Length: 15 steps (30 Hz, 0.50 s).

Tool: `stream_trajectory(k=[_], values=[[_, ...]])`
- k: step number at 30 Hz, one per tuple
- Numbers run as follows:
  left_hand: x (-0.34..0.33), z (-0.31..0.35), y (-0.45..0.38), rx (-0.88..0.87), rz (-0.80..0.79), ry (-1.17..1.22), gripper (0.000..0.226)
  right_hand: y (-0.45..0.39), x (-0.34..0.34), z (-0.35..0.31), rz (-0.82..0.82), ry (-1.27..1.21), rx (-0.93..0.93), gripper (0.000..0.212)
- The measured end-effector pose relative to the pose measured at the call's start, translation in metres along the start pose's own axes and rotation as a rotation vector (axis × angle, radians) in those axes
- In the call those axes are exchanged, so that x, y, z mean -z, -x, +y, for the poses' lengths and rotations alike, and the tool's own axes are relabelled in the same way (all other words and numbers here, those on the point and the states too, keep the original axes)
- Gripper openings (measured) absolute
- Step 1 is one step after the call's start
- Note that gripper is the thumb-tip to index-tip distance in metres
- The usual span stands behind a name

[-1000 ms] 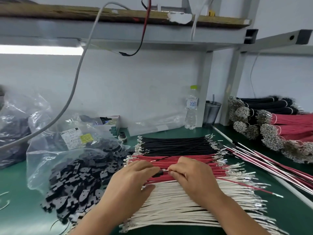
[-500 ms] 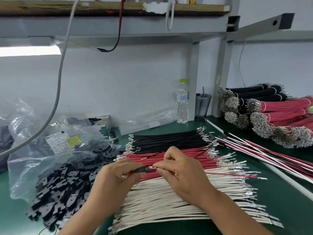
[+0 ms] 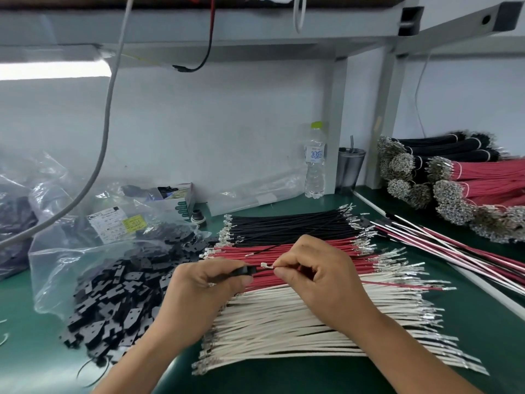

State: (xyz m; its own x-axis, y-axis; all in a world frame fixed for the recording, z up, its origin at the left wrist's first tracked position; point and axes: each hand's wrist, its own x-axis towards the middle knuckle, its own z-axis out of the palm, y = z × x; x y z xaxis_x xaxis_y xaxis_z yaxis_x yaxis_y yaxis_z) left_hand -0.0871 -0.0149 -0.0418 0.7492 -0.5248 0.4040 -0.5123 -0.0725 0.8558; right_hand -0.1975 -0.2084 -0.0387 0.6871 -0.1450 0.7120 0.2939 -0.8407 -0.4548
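My left hand [image 3: 204, 282] grips a small black connector housing [image 3: 245, 271] between thumb and fingers. My right hand [image 3: 318, 277] pinches a red wire [image 3: 397, 285] just behind its metal terminal [image 3: 265, 265], whose tip sits a short gap from the housing. That wire trails off to the right across the piles. Both hands hover over rows of cut wires on the green bench: black wires [image 3: 289, 226] at the back, red wires [image 3: 318, 250] in the middle, white wires [image 3: 284, 328] nearest me.
An open plastic bag of black housings [image 3: 113, 297] spills at the left. Bundled black and red wires [image 3: 466, 177] stack at the right, with loose assembled wires [image 3: 454, 251] in front. A water bottle [image 3: 314, 163] and a cup [image 3: 350, 169] stand by the wall. A grey cable [image 3: 106, 132] hangs down.
My hands have lifted slightly off the red wires. The terminal tip, earlier close against the housing, now shows clearly with a small gap. The view has shifted right.
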Motion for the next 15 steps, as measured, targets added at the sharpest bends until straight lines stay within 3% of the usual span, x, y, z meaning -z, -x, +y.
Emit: stream_trajectory(k=[10, 15], values=[[-0.0005, -0.002, 0.0042, -0.002, -0.038, 0.057, 0.011, 0.0038, -0.0005, -0.0009, -0.041, 0.023, 0.056, 0.01], [0.0008, -0.001, 0.0051, 0.009, -0.05, -0.02, 0.024, 0.0044, -0.0021, 0.0018, -0.075, 0.038, 0.056, 0.009]])
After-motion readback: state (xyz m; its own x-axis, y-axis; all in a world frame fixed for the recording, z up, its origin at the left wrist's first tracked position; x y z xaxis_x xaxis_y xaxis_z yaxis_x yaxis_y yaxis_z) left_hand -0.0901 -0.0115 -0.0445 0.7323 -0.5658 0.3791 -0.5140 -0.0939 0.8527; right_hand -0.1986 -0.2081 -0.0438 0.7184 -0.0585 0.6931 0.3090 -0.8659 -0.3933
